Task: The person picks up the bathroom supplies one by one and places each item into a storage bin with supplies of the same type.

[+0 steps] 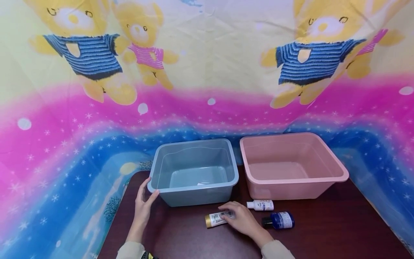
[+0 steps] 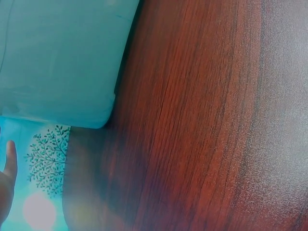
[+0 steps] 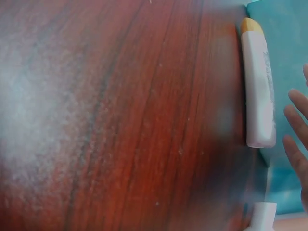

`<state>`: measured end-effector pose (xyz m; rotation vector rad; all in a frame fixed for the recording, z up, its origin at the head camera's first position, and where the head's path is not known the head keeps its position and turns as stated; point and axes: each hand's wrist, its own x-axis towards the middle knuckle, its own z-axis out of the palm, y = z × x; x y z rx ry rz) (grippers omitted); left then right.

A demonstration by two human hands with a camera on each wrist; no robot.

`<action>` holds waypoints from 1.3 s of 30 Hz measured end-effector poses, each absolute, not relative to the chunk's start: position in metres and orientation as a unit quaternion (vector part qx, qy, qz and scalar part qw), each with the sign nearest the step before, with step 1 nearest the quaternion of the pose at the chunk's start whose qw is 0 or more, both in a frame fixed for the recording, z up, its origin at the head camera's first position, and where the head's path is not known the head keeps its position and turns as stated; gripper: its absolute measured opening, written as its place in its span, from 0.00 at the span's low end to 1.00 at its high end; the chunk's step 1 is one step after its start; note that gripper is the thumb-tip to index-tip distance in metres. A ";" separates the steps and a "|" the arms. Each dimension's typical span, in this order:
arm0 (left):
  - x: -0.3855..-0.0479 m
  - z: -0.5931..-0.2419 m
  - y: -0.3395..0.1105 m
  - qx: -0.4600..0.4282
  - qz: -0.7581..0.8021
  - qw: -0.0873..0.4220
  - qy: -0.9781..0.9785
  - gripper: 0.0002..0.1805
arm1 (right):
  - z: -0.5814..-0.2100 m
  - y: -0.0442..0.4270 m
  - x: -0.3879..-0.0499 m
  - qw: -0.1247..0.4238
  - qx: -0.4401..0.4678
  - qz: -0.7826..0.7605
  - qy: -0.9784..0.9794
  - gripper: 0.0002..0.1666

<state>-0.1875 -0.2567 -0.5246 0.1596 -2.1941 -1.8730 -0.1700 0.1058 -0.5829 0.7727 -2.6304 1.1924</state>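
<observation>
A white tube with a gold cap (image 1: 217,218) lies on the table in front of the blue-grey basin (image 1: 197,196). Over the tube's right end is my right hand (image 1: 240,218), covering part of it. In the right wrist view the spread fingers (image 3: 299,126) appear beside the white tube (image 3: 259,89), with a gap between them. My left hand (image 1: 144,201) is at the basin's front left corner, thumb and fingers at the rim. Only a bit of that hand (image 2: 6,187) shows in the left wrist view, near the basin's side (image 2: 67,62).
A pink basin (image 1: 291,189) stands right of the blue-grey one. In front of it lie a small white bottle (image 1: 261,205) and a dark blue bottle with a black cap (image 1: 279,220). A patterned cloth (image 1: 207,72) hangs behind the brown table (image 1: 181,237).
</observation>
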 end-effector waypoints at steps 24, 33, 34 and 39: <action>-0.186 -0.525 -0.257 0.052 -0.657 0.119 -0.743 0.34 | -0.598 0.104 -0.184 0.050 0.279 0.399 -0.872 0.17; -0.185 -0.525 -0.255 0.051 -0.658 0.128 -0.741 0.34 | -0.600 0.106 -0.183 0.024 0.279 0.389 -0.878 0.21; -0.185 -0.525 -0.256 0.050 -0.658 0.129 -0.740 0.34 | -0.601 0.106 -0.183 0.024 0.280 0.387 -0.878 0.21; -0.185 -0.526 -0.256 0.049 -0.660 0.131 -0.738 0.35 | -0.602 0.103 -0.182 0.013 0.280 0.377 -0.883 0.24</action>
